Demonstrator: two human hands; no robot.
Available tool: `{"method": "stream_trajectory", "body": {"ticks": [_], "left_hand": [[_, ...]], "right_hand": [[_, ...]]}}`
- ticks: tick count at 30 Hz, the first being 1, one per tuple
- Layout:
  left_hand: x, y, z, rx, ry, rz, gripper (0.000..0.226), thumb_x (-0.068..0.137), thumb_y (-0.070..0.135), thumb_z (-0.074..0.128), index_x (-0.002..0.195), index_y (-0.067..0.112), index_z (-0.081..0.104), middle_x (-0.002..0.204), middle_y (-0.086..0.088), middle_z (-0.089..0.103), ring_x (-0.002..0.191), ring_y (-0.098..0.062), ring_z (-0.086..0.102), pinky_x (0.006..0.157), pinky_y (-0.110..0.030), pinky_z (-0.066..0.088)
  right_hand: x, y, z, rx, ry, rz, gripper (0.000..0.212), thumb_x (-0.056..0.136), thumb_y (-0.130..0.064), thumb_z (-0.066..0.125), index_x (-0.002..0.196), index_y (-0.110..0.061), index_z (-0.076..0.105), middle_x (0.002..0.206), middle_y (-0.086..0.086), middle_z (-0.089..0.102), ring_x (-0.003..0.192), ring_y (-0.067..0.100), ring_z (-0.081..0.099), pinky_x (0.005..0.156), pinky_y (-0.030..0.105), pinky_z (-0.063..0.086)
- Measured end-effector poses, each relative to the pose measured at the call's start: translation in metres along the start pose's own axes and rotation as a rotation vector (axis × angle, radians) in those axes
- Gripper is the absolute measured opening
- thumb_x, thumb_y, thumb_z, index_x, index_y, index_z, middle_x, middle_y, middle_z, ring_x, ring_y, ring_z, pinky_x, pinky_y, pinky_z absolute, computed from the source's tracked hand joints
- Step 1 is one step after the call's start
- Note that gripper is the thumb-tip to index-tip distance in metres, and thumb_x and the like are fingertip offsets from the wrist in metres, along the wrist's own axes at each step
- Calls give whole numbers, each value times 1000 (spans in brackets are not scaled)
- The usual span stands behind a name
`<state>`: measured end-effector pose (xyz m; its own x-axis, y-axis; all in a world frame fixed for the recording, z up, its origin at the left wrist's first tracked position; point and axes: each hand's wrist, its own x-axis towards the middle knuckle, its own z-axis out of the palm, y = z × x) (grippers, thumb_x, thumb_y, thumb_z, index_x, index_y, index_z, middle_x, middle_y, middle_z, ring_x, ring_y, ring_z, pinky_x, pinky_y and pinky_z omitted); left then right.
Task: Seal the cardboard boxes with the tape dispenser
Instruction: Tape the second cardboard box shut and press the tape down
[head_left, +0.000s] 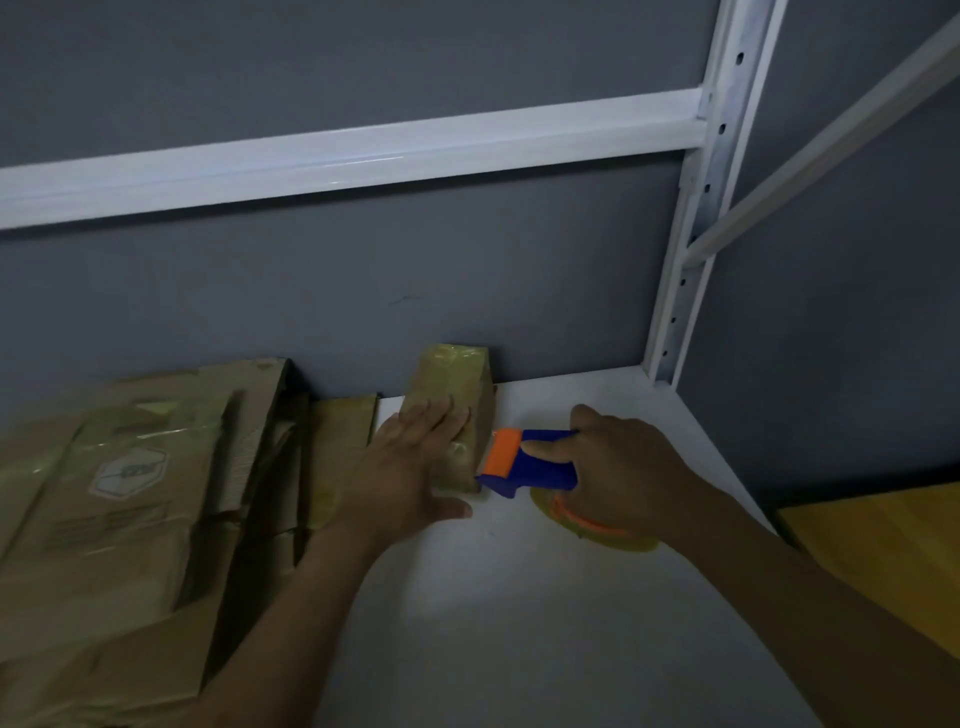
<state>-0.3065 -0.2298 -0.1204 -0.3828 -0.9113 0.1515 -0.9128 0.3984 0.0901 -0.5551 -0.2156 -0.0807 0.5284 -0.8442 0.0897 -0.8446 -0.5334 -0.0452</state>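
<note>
A small cardboard box (457, 379) wrapped in glossy tape lies on the white shelf (519, 597) against the grey wall. My left hand (415, 457) presses flat on its top with straight fingers, thumb spread toward the near end. My right hand (623, 478) grips the blue handle of the tape dispenser (524, 462), index finger laid along it. The dispenser's orange front meets the box's near right corner. Its yellowish tape roll (597, 530) shows below my right hand, partly hidden.
A pile of flattened and taped cardboard boxes (130, 493) fills the left of the shelf. A white upright post (696, 208) and crossbar (337, 156) frame the back. A yellow surface (883, 545) lies at the right beyond the shelf edge.
</note>
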Motion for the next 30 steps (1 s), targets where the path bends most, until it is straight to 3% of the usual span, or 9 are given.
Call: {"method": "stream_trajectory", "body": {"ticks": [9,12,18,21,23,25,27,28,30], "left_hand": [[4,11,-6,13,-20,-42,107,79,65,63,155,25,-1,163,4,-3,149,-14,-4,110,-22,-9],[6,13,-6,9,-33,-70,108,77,65,65,155,25,3,163,3,1,149,-15,1,116,-26,-2],[4,16,-11,14,-74,-91,110,76,65,66,155,25,1,163,2,0,149,-15,1,116,-27,-2],[-1,15,-15,-26,-79,-101,110,76,65,66,155,24,1,163,3,-2,149,-14,0,118,-28,-1],[-2,8,-15,-31,-111,-88,110,76,68,63,155,25,0,163,3,-3,149,-15,1,118,-29,0],[-5,6,-13,-26,-97,-40,105,75,73,59,155,21,15,160,0,18,147,-20,19,117,-31,15],[-5,3,-13,2,87,-66,69,83,67,56,133,19,55,132,-5,60,127,-29,51,102,-32,40],[-3,4,-15,1,174,-89,56,88,60,56,124,18,63,122,-3,66,119,-28,57,97,-32,42],[0,4,-15,-91,204,-116,59,93,61,41,127,18,62,127,1,62,119,-23,55,100,-29,34]], "right_hand": [[17,-9,2,212,-8,68,47,84,-35,64,130,-34,55,95,-4,48,77,12,50,56,17,28],[15,-12,1,265,-6,77,42,83,-32,64,125,-33,60,97,-4,63,80,14,57,60,21,37],[17,-19,5,256,-16,209,26,74,-27,62,99,-23,68,82,-1,65,72,17,60,57,24,40],[9,-9,2,329,-24,236,36,78,-33,65,113,-29,66,96,-2,66,82,18,61,62,26,43],[-3,8,1,529,-38,299,48,79,-36,70,126,-35,59,107,-4,66,91,15,61,72,28,48],[-15,25,3,829,-48,383,53,75,-29,76,126,-32,61,106,-5,69,92,15,65,81,31,54],[-22,36,8,1082,-53,479,51,76,-15,76,125,-24,63,100,-2,71,86,13,67,74,26,55],[-24,40,10,1186,-49,513,48,77,-9,74,123,-20,64,94,-1,72,78,11,68,65,22,53],[-26,44,14,1284,-46,535,42,75,-9,77,115,-15,68,81,-3,73,65,7,68,54,17,49]]}}
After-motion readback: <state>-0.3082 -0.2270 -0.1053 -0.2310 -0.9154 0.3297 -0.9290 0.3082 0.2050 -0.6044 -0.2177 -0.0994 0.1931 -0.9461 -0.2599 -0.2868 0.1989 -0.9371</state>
